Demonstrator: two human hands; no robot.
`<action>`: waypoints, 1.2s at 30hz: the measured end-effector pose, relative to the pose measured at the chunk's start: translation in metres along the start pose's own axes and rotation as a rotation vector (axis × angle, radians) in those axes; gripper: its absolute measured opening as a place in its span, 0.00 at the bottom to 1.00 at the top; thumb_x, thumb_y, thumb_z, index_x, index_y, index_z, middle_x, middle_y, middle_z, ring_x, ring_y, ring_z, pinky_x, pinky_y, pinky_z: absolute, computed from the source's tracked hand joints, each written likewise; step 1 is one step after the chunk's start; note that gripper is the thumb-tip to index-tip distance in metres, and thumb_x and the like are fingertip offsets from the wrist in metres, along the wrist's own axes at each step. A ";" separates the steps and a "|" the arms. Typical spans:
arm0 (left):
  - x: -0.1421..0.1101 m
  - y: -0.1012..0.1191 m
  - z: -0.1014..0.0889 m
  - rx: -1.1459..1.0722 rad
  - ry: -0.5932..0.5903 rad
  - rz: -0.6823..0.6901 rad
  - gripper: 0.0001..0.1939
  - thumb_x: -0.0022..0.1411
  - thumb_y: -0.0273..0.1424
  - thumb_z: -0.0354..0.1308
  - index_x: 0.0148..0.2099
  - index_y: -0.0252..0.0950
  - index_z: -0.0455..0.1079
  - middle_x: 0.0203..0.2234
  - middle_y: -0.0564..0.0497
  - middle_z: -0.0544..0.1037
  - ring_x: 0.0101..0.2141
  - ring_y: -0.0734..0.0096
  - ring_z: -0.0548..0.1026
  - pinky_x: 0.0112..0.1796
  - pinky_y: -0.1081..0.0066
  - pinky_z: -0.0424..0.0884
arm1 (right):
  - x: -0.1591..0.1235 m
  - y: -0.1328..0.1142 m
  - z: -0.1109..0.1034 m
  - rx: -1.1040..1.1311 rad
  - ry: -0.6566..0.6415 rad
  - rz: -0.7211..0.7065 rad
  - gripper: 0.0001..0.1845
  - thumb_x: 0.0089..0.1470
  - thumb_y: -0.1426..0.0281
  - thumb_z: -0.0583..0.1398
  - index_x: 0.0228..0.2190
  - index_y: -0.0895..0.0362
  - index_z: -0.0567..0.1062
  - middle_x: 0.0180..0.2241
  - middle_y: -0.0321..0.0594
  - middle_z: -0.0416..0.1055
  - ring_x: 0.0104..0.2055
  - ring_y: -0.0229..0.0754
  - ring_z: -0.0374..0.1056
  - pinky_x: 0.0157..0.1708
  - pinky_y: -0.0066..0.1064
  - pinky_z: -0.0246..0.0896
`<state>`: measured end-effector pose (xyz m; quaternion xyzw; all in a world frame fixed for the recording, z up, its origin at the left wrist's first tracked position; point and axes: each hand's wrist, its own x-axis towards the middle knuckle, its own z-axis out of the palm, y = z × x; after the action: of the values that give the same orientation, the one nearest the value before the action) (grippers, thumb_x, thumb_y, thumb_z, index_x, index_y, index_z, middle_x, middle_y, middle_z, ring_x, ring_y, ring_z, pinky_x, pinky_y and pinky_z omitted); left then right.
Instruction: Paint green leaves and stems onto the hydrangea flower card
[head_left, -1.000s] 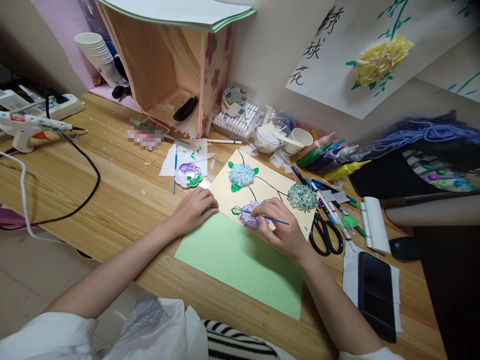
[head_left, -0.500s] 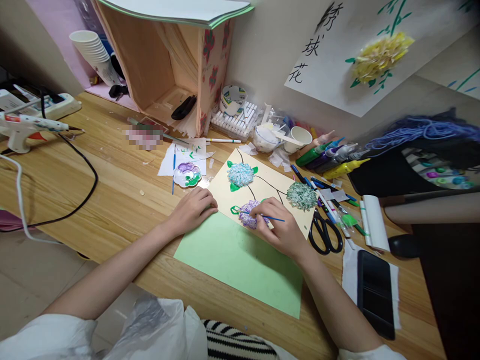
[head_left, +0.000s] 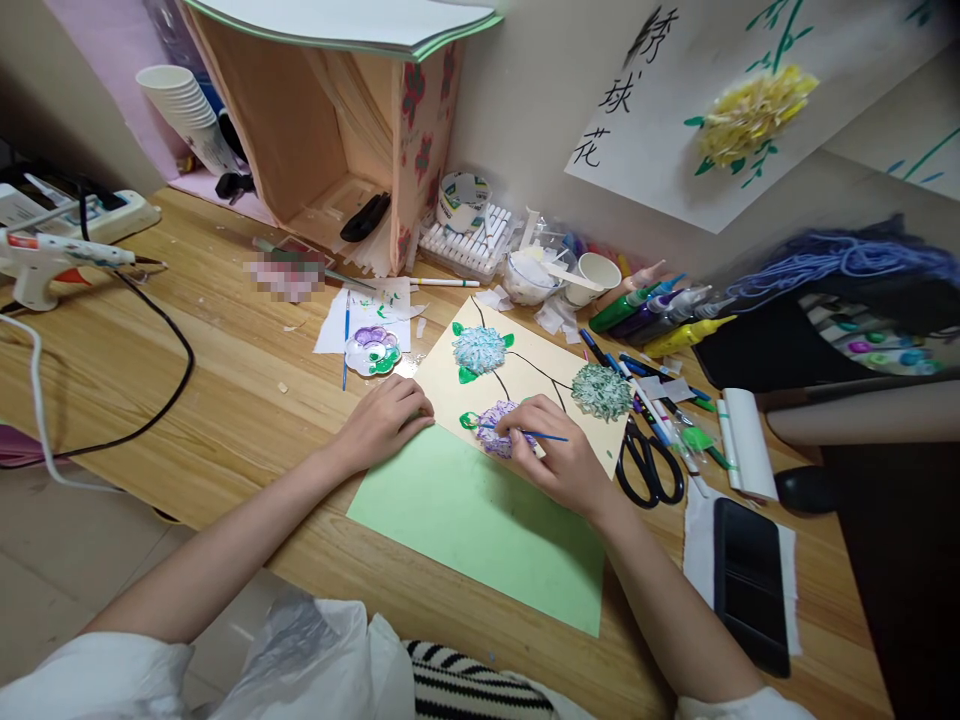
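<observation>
My right hand [head_left: 551, 450] pinches a thin blue paintbrush [head_left: 546, 436]. The brush tip is at a small green painted leaf [head_left: 468, 421] beside a purple textured flower [head_left: 496, 428]. This flower is on a cream sheet [head_left: 529, 370], along with a blue flower [head_left: 480, 350], a dark green flower [head_left: 601, 391] and thin dark stems. My left hand [head_left: 386, 415] lies open on the sheet's left corner, fingers together and slightly bent. Under the cream sheet is a light green sheet [head_left: 480, 530]. A flower-shaped palette [head_left: 373, 352] with purple and green paint stands beyond my left hand.
Black-handled scissors [head_left: 651, 468], pens and a phone-like black object [head_left: 751, 585] lie to the right. Paint bottles [head_left: 686, 337], a paper cup [head_left: 595, 278] and a marker box [head_left: 469, 245] line the back. A glue gun [head_left: 45, 260] with cables is at the left.
The small leaf by the purple flower shows more green inside its outline. The brush tip has shifted slightly left. My left hand stays in place.
</observation>
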<state>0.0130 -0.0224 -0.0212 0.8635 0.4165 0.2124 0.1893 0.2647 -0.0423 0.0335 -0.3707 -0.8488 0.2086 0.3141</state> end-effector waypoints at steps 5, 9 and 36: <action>0.000 0.000 0.000 -0.008 0.006 -0.001 0.10 0.65 0.35 0.49 0.38 0.36 0.69 0.34 0.48 0.71 0.39 0.65 0.66 0.41 0.63 0.65 | 0.000 -0.001 -0.001 0.002 0.034 -0.002 0.10 0.55 0.78 0.52 0.33 0.54 0.70 0.28 0.39 0.72 0.34 0.42 0.64 0.33 0.35 0.61; 0.000 0.000 0.000 -0.003 0.008 -0.002 0.11 0.65 0.35 0.49 0.38 0.36 0.69 0.34 0.48 0.72 0.38 0.65 0.66 0.41 0.63 0.65 | -0.001 0.000 0.000 -0.005 0.005 -0.006 0.09 0.55 0.78 0.52 0.33 0.54 0.70 0.29 0.39 0.72 0.34 0.42 0.64 0.33 0.35 0.61; 0.000 -0.001 0.000 0.010 -0.005 -0.001 0.09 0.65 0.34 0.50 0.38 0.36 0.68 0.34 0.49 0.71 0.39 0.65 0.66 0.42 0.65 0.63 | 0.001 -0.002 -0.004 -0.013 0.007 0.003 0.08 0.56 0.79 0.52 0.31 0.55 0.68 0.27 0.39 0.70 0.33 0.41 0.62 0.33 0.33 0.60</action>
<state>0.0127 -0.0217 -0.0214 0.8646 0.4176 0.2083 0.1863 0.2663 -0.0429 0.0384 -0.3748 -0.8484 0.2024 0.3142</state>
